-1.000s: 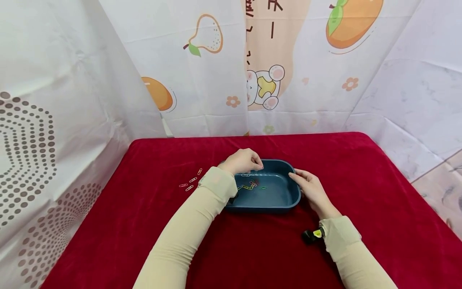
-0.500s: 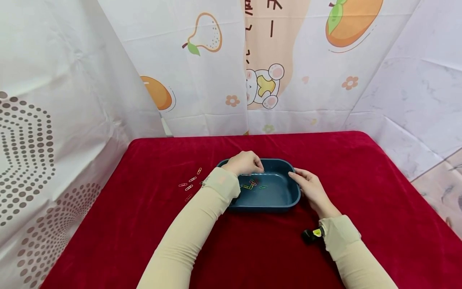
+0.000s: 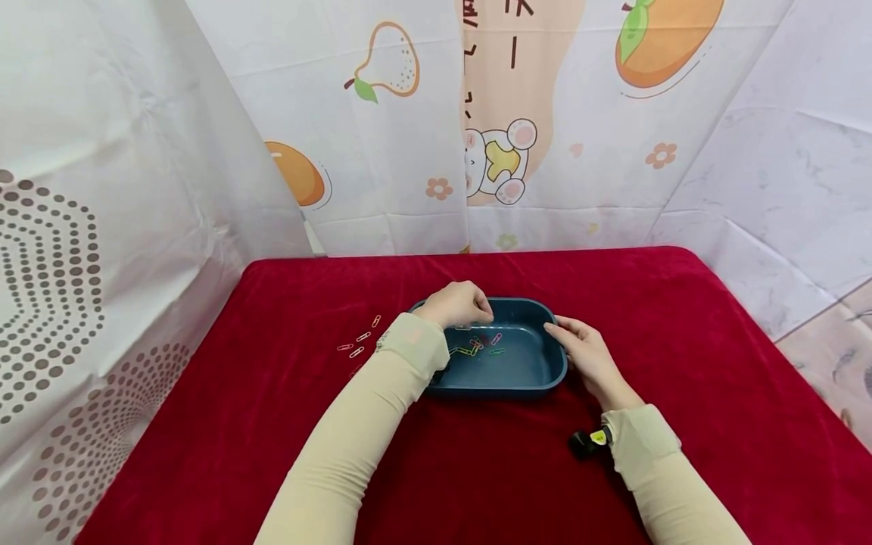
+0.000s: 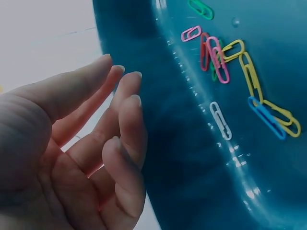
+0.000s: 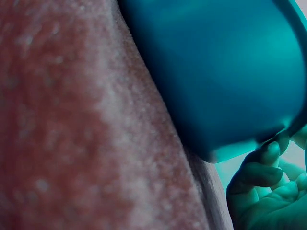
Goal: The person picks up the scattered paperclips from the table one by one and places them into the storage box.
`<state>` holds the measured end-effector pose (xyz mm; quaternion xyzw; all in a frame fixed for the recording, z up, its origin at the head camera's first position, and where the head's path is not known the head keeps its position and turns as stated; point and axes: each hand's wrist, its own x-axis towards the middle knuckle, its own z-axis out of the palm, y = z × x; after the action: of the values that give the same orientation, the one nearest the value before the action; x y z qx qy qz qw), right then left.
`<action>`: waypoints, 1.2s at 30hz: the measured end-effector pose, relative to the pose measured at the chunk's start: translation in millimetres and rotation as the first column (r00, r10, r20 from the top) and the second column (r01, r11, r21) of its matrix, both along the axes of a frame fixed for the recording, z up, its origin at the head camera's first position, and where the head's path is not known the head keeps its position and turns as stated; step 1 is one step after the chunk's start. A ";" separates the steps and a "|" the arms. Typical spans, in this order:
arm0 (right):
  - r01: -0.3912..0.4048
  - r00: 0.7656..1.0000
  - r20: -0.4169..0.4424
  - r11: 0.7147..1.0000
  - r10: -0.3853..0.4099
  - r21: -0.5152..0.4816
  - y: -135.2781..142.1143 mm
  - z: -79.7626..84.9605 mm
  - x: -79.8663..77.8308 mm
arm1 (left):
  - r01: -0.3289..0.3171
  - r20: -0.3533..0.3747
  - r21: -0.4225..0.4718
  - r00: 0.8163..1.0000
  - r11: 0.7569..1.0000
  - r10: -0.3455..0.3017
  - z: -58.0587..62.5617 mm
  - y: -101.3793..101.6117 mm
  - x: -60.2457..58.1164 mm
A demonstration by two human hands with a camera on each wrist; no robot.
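Observation:
A dark blue rectangular tray (image 3: 514, 373) with rounded corners sits on the cloth. Over its far left part hovers my left hand (image 3: 455, 305); its thumb and index fingertips are close together, with nothing seen between them. Inside the tray lie a small pink paper clip (image 4: 191, 33), a white paper clip (image 4: 220, 120), a blue paper clip (image 4: 266, 118), a green paper clip (image 4: 201, 8) and linked yellow paper clips (image 4: 251, 76). A red paper clip (image 4: 205, 51) overlaps a longer pink one. My right hand (image 3: 591, 359) grips the tray's right end, thumb at the rim, fingers outside.
Left of the tray, several loose paper clips (image 3: 363, 337) lie scattered on the red tablecloth (image 3: 286, 424), some close to my left sleeve. Printed curtains (image 3: 381, 174) hang behind the table and at both sides.
A pink paper clip now lies in the tray below my left hand, where none showed half a second ago. The left hand has risen slightly. My right hand keeps its grip.

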<state>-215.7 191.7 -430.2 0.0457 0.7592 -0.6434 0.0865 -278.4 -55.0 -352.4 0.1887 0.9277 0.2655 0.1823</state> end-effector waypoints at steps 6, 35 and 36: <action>0.005 1.000 0.008 1.000 -0.005 -0.001 -0.4 0.7 0.2 | -0.004 -0.022 0.031 1.000 1.000 0.005 8.4 -4.9 -2.5; 0.001 1.000 -0.001 1.000 -0.001 0.007 0.6 -2.1 -0.2 | -0.035 -0.157 -0.033 0.987 0.999 0.029 57.1 -45.1 34.5; 0.002 1.000 0.001 1.000 -0.002 0.009 0.5 -2.2 -0.1 | -0.035 -0.159 -0.037 0.987 0.999 0.029 57.5 -46.5 36.4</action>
<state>-215.8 192.2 -432.4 0.0472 0.7620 -0.6401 0.0859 -242.0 -101.5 -294.8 0.1907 0.9473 0.2340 0.1078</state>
